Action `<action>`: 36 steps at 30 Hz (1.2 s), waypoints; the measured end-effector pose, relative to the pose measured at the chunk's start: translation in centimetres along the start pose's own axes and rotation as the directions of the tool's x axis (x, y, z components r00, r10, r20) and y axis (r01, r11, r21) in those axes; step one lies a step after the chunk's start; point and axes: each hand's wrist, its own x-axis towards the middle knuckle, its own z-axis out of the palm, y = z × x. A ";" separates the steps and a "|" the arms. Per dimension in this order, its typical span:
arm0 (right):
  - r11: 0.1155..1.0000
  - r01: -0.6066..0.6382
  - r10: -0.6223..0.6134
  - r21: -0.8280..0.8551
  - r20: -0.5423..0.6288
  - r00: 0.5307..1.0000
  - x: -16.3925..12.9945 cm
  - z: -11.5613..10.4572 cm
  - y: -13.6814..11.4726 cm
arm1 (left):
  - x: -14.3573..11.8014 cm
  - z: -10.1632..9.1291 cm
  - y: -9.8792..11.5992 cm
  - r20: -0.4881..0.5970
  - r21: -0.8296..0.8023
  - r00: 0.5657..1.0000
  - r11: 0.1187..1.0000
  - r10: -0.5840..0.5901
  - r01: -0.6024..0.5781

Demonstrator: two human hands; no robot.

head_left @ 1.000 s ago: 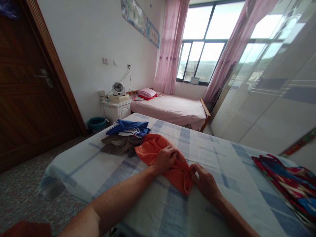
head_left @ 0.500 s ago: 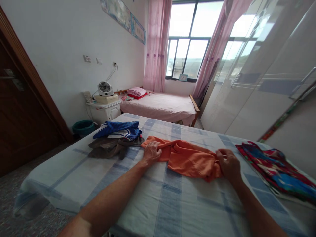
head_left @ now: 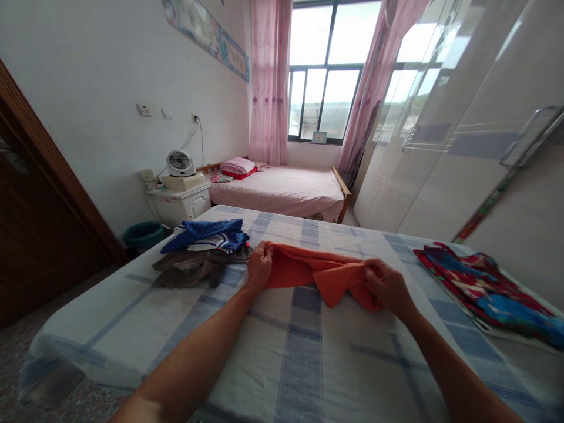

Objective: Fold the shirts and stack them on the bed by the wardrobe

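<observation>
An orange garment [head_left: 304, 270], its exact kind unclear from the folds, stretches between both hands above the checked bed sheet [head_left: 304, 364]. My left hand [head_left: 259, 265] pinches its left end, fingers closed on the cloth. At the opposite end, my right hand [head_left: 385, 283] grips the fabric with curled fingers. The middle of the garment sags, and a loose flap hangs down nearer the right hand. Just left of my left hand lie a crumpled blue-and-white garment [head_left: 207, 234] and a grey-brown garment [head_left: 187, 268], partly overlapped by the blue one.
At the right edge of the bed rests a folded red and blue patterned blanket [head_left: 489, 294]. Beyond stand a second bed [head_left: 282, 188] with pink bedding, a white nightstand [head_left: 180, 202] bearing a fan [head_left: 180, 163], a green bin [head_left: 143, 235] and a glossy wardrobe [head_left: 423, 176].
Both hands have taken hold of the orange garment's far edge and raised it off the sheet. My right hand has come inward to the left. The view has shifted slightly.
</observation>
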 end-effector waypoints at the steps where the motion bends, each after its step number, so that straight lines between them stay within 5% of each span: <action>1: 0.993 -0.069 0.075 0.095 -0.058 0.995 0.2 -0.8 -0.1 | 0.1 -0.3 0.3 -0.038 -0.073 0.999 0.997 -0.011 0.008; 3: 0.938 -0.139 0.180 0.317 -0.104 0.978 0.4 -2.7 -0.7 | 0.4 -1.2 1.1 -0.076 -0.212 0.997 0.977 -0.028 0.012; 5: 0.849 -0.175 0.189 0.499 0.022 0.982 0.4 -4.6 -1.4 | 0.8 -2.5 1.9 -0.018 -0.354 1.000 0.935 -0.019 0.012; 7: 0.767 -0.253 0.121 0.590 0.254 0.959 0.2 -6.0 -1.9 | 1.2 -3.9 2.4 0.148 -0.475 0.988 0.879 0.042 0.034; 9: 0.746 -0.303 0.063 0.593 0.390 0.919 0.1 -6.5 -1.8 | 1.6 -4.9 2.3 0.352 -0.502 0.929 0.861 0.112 0.087; 11: 0.813 -0.278 0.099 0.512 0.349 0.932 0.2 -5.9 -0.8 | 1.8 -5.2 1.7 0.479 -0.345 0.874 0.933 0.085 0.098; 14: 0.972 -0.201 0.179 0.123 0.171 0.969 0.5 -3.7 2.1 | 1.6 -4.0 0.3 0.447 0.007 0.894 0.999 -0.036 0.037; 17: 0.973 -0.139 0.151 -0.183 0.050 0.987 0.6 -1.3 5.2 | 0.7 -2.3 -0.5 0.417 0.136 0.909 0.990 -0.022 -0.039; 20: 0.972 -0.119 0.128 -0.203 0.031 0.991 0.5 -0.1 6.4 | -0.1 -1.5 -0.2 0.480 0.266 0.876 0.943 0.052 -0.201; 24: 0.990 -0.025 0.069 -0.139 0.320 0.945 0.2 -1.0 5.0 | -0.2 -2.3 0.9 0.519 0.338 0.854 0.918 0.003 -0.209; 28: 0.999 -0.015 -0.010 0.036 0.610 0.793 -0.2 -3.3 2.5 | 0.6 -4.5 2.2 0.688 0.125 0.724 0.974 0.053 -0.190; 30: 0.997 -0.006 -0.032 0.080 0.467 0.884 0.1 -3.9 1.5 | 1.1 -5.4 2.8 0.645 -0.015 0.754 0.989 0.124 -0.149; 32: 0.999 0.013 -0.015 0.046 0.049 0.999 0.8 -3.9 0.9 | 1.8 -5.5 3.3 0.398 -0.020 0.909 0.991 0.127 -0.130; 34: 0.999 0.005 -0.019 -0.038 -0.389 0.921 1.9 -3.3 0.6 | 2.4 -5.0 3.7 0.067 0.097 0.990 0.986 0.127 -0.133; 36: 0.989 0.009 -0.086 -0.149 -0.522 0.849 2.8 -2.2 0.7 | 2.9 -4.0 3.7 -0.081 0.253 0.978 0.953 0.194 -0.168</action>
